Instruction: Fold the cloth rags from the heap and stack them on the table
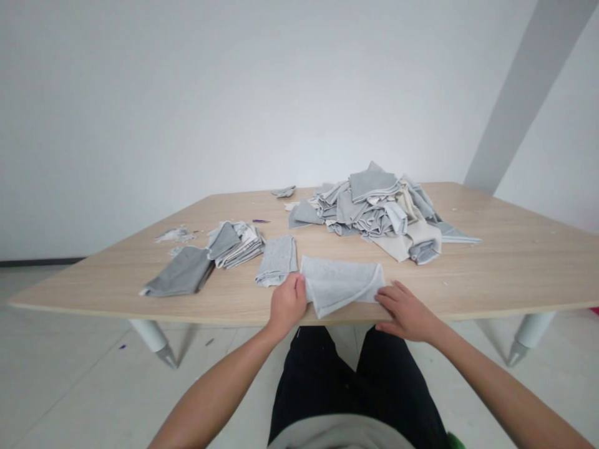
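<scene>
A light grey cloth (344, 280), partly folded over itself, lies at the front edge of the table. My left hand (289, 302) pinches its left end between thumb and fingers. At the opposite end my right hand (405, 312) rests with fingers stretched out, the fingertips touching the cloth's lower right corner. One corner of the upper layer hangs down toward the table edge. Just left of it sits a folded grey cloth (277, 260), close to my left hand.
Farther left are a stack of folded cloths (241, 246), a darker folded cloth (180, 272) and white scraps (176, 235). A large heap of crumpled cloths (369, 209) covers the back right of the wooden table (491, 268). A small purple item (261, 221) lies behind the stack.
</scene>
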`<act>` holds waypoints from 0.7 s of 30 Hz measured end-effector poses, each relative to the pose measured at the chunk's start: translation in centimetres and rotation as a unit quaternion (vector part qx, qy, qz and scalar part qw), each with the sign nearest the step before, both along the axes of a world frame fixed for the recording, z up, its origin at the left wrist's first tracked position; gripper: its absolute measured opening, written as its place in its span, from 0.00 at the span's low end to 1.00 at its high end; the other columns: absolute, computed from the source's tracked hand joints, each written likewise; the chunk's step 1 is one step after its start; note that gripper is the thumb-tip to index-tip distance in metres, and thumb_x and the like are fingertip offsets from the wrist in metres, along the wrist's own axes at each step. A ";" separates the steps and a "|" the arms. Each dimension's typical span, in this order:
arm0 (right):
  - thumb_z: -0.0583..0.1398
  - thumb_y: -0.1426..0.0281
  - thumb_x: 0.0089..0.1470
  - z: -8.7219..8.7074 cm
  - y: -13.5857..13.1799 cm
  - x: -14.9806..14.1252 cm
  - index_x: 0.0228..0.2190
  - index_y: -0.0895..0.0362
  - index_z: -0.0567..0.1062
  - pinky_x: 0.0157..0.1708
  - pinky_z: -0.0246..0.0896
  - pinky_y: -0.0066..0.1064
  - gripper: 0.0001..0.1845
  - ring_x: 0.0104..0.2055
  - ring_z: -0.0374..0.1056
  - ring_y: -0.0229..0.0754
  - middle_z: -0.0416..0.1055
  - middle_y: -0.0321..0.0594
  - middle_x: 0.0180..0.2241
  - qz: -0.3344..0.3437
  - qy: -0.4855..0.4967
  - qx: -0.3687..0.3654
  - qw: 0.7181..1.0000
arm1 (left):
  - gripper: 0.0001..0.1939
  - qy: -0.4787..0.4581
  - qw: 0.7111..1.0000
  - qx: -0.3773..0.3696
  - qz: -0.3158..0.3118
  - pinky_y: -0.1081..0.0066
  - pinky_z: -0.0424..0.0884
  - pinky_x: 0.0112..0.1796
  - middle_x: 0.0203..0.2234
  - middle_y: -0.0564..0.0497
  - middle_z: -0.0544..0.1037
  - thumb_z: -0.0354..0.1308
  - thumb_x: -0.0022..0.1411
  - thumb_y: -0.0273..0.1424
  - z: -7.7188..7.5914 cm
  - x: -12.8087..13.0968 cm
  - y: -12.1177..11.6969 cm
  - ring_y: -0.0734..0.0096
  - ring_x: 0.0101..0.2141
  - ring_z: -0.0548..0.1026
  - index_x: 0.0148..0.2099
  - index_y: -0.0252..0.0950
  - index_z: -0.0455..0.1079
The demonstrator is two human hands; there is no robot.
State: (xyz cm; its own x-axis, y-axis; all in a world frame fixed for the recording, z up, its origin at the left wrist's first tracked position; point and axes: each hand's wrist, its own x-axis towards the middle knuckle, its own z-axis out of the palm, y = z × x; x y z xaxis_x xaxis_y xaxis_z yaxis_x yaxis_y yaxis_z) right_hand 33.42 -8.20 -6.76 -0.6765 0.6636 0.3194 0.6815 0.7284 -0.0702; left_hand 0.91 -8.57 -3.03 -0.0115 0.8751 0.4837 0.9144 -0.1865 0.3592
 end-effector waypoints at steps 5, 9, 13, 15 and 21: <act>0.57 0.63 0.56 -1.0 -1.2 -0.7 0.50 0.58 0.69 0.59 0.47 0.53 0.21 0.52 0.64 0.51 0.70 0.50 0.48 0.015 0.001 0.049 0.999 | 0.22 0.046 0.998 0.045 0.022 0.63 0.68 0.43 0.50 0.39 0.72 0.44 0.65 0.32 0.1 -0.8 0.5 0.58 0.48 0.72 0.60 0.33 0.57; 0.57 0.65 0.57 -1.4 -1.2 -0.7 0.51 0.59 0.68 0.57 0.52 0.51 0.21 0.52 0.64 0.51 0.68 0.51 0.50 0.021 0.019 0.060 0.998 | 0.27 0.169 0.952 0.051 -0.249 0.60 0.58 0.57 0.58 0.42 0.64 0.50 0.63 0.36 -0.2 0.2 -1.3 0.60 0.59 0.60 0.62 0.35 0.55; 0.57 0.67 0.56 -1.5 -1.0 -0.2 0.48 0.58 0.70 0.56 0.55 0.50 0.18 0.51 0.65 0.50 0.69 0.50 0.48 0.043 0.030 0.060 0.997 | 0.27 0.242 0.918 -0.009 -0.315 0.57 0.59 0.55 0.55 0.43 0.67 0.55 0.59 0.41 -0.9 0.9 -2.3 0.57 0.56 0.64 0.59 0.37 0.61; 0.56 0.69 0.56 -1.6 -1.0 0.2 0.46 0.57 0.71 0.56 0.55 0.50 0.16 0.50 0.65 0.49 0.70 0.49 0.46 0.060 0.034 0.057 0.996 | 0.16 0.261 0.915 -0.017 -0.306 0.60 0.64 0.50 0.48 0.43 0.72 0.52 0.63 0.35 -1.2 0.7 -2.3 0.61 0.50 0.69 0.52 0.37 0.66; 0.52 0.75 0.56 -1.3 -1.7 1.4 0.42 0.57 0.72 0.57 0.54 0.47 0.13 0.47 0.67 0.45 0.72 0.45 0.43 0.076 0.063 0.058 0.993 | 0.11 0.252 0.922 -0.008 -0.293 0.65 0.68 0.43 0.40 0.44 0.73 0.50 0.64 0.32 -0.9 0.0 -2.3 0.64 0.44 0.71 0.46 0.36 0.68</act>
